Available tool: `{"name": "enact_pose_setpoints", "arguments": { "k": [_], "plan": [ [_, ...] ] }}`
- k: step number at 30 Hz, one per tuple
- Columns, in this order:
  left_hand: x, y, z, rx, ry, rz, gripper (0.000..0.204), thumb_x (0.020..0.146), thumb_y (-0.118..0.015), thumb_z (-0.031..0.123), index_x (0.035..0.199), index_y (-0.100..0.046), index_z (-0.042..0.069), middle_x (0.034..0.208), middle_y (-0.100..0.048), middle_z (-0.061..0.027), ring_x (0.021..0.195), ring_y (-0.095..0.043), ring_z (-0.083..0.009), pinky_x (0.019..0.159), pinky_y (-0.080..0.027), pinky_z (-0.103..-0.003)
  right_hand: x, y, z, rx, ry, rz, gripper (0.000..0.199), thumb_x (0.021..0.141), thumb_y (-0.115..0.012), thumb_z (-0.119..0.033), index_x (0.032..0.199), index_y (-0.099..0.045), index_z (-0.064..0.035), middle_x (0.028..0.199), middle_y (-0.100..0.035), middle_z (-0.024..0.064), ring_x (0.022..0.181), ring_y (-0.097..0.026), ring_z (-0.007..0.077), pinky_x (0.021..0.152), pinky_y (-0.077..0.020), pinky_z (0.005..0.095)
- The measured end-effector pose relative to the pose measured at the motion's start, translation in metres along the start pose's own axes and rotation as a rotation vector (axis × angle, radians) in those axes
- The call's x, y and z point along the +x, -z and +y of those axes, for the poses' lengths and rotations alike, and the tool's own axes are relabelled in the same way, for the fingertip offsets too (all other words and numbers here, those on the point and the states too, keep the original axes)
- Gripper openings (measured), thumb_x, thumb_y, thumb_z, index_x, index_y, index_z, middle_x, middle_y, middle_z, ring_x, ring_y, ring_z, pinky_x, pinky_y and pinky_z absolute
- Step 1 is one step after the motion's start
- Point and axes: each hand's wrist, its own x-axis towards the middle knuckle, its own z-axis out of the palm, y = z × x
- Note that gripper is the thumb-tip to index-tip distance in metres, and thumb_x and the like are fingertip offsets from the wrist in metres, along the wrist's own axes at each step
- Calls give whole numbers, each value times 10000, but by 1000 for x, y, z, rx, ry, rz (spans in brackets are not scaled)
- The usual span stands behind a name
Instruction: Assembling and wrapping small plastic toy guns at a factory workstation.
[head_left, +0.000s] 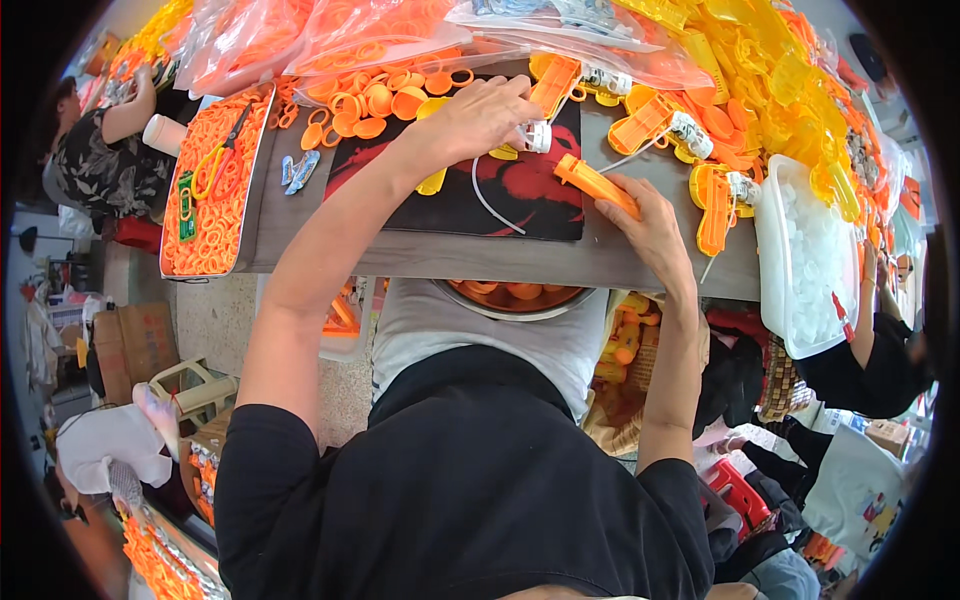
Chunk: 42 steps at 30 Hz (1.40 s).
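an orange handle (pixel 590 185) is slanting from near right to far left over the bench (pixel 450 257), clamped in the right hand (pixel 645 212), its free end pointing toward a white fitting (pixel 540 137) by the left hand (pixel 470 120), which is curling apart, its grip hidden.

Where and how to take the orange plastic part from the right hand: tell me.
Pinch the elongated orange plastic part at its free upper-left end, probably coming from the left. The right hand covers the opposite end, while the part slants away from it toward the left, leaving that end exposed. Its narrow body should suit a pinch across the sides.
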Motion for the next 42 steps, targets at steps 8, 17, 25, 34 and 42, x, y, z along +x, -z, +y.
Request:
{"name": "enact_pose_setpoints", "arguments": {
  "k": [8,17,25,34,42],
  "plan": [
    [18,3,0,151,16,-173,393,822,-771,183,1178,-623,107,1189,-532,-68,1134,-567,-278,929,-440,-440,2,6,-20,267,-50,-17,395,912,-760,-171,1231,-619,14,1005,-674,18,868,-611,85,780,-505,253],
    [-38,2,-9,-582,96,332,374,945,-712,162,1236,-504,51,1215,-585,-94,1183,-589,-234,990,-502,-394,-8,9,-1,765,-335,-122,458,980,-691,-241,1364,-582,-15,869,-594,-36,604,-496,5,480,-328,169],
    [-55,-35,15,-575,-22,794,452,852,-716,-60,1226,-502,78,1296,-569,-125,1231,-564,-330,1029,-496,-431,9,16,-12,564,-171,197,347,1033,-625,-281,1273,-636,-30,963,-640,3,855,-596,61,670,-513,212],
    [-68,-38,40,-39,-292,491,346,859,-610,-11,1191,-584,83,1285,-576,-118,1250,-541,-342,1083,-464,-455,48,-13,-53,5,213,786,251,923,-674,11,1170,-650,-27,1256,-570,109,1070,-606,216,877,-532,307],
    [-103,-9,43,-1424,494,731,495,1039,-553,341,1411,-421,41,1352,-499,-148,1040,-643,-207,866,-559,-360,68,-57,-95,-395,1140,260,271,741,-697,-100,1012,-692,-101,1168,-661,61,1170,-606,269,1140,-402,544]
  ]
}}
